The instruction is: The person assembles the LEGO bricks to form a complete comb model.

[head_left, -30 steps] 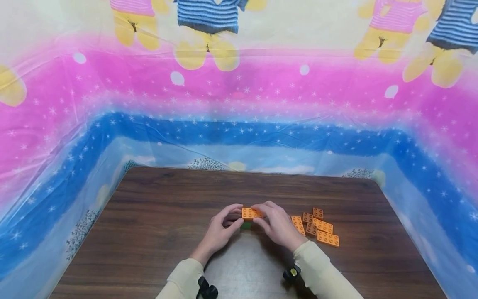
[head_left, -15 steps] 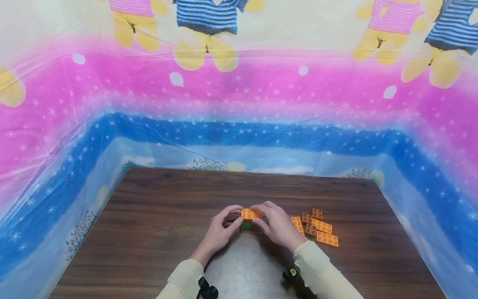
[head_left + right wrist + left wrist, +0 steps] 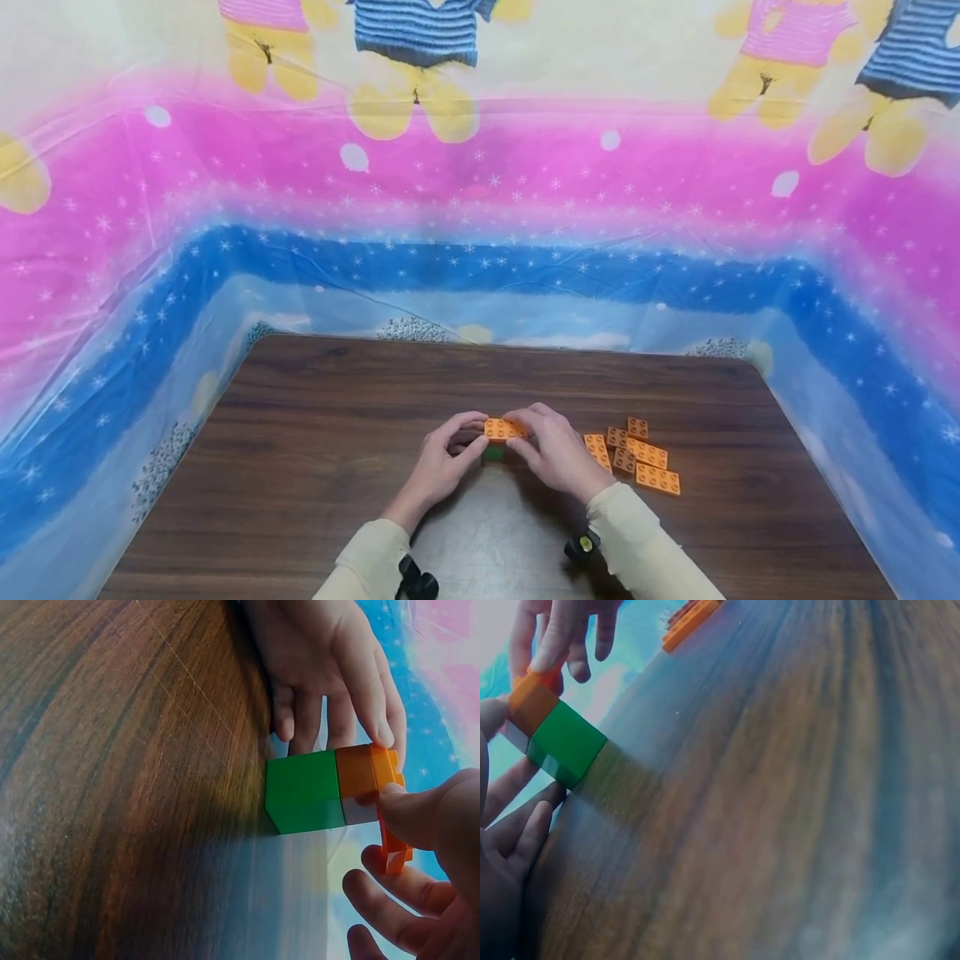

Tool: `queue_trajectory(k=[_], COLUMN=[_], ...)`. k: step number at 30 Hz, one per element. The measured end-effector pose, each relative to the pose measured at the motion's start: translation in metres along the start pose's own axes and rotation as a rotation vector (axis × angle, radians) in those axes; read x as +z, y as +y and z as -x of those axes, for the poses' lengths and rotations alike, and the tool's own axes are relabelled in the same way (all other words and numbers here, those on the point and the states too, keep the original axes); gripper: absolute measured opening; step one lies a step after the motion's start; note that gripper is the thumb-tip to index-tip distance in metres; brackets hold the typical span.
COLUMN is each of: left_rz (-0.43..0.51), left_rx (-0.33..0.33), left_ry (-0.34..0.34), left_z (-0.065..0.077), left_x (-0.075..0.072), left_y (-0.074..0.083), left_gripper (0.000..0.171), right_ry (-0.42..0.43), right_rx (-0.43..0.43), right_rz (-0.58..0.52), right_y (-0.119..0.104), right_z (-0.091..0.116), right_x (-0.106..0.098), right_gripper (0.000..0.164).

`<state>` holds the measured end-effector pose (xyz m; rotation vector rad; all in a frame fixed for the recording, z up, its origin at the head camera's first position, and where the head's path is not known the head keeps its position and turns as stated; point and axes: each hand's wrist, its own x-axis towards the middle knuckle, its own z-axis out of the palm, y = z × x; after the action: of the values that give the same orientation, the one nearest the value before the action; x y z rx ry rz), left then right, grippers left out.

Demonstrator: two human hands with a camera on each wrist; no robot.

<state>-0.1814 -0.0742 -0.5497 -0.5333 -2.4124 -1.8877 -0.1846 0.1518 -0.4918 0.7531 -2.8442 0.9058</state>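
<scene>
A small stack of toy bricks stands on the table, with a green block [image 3: 304,791] at the bottom. Above it sit an orange block [image 3: 355,771] and a white block [image 3: 358,811], side by side. A thin orange toy brick [image 3: 504,429] with studs lies on top, jutting past the stack toward the right hand. My left hand [image 3: 438,467] pinches its left end between thumb and fingers. From the other side my right hand [image 3: 558,452] grips the overhanging end, thumb on the near side in the head view. Fingertips at the far side are partly hidden.
Right of the hands lie several loose orange bricks, among them a long one [image 3: 658,479] and a small square one [image 3: 637,428]. The dark wooden table [image 3: 315,400] is bordered by a printed cloth [image 3: 480,267] at the back and sides.
</scene>
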Motion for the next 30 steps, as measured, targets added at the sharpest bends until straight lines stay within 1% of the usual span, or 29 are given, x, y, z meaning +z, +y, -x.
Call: queue_trajectory(k=[4, 10, 14, 19, 26, 30], left_rz=[0.002, 0.025, 0.026, 0.016, 0.014, 0.021], left_rx=[0.001, -0.038, -0.053, -0.047, -0.042, -0.035], left_ry=[0.007, 0.018, 0.011, 0.008, 0.01, 0.01], left_z=[-0.0017, -0.0015, 0.0001, 0.0015, 0.0012, 0.0006], left_x=[0.0001, 0.0008, 0.0023, 0.0032, 0.003, 0.0027], left_y=[0.0033, 0.005, 0.0049, 0.0033, 0.001, 0.0009], left_gripper=[0.03, 0.03, 0.034, 0.038, 0.032, 0.031], right_ry=[-0.003, -0.011, -0.013, -0.01, -0.007, -0.009], right_rx=[0.012, 0.004, 0.006, 0.001, 0.0, -0.001], right_rz=[0.007, 0.01, 0.002, 0.003, 0.023, 0.02], right_y=[0.0003, 0.0011, 0.002, 0.0015, 0.0, -0.0006], right_z=[-0.0009, -0.0022, -0.0012, -0.0003, -0.0002, 0.0007], right_x=[-0.0004, -0.0008, -0.0004, -0.0005, -0.0007, -0.0011], right_gripper=[0.034, 0.034, 0.035, 0.035, 0.035, 0.037])
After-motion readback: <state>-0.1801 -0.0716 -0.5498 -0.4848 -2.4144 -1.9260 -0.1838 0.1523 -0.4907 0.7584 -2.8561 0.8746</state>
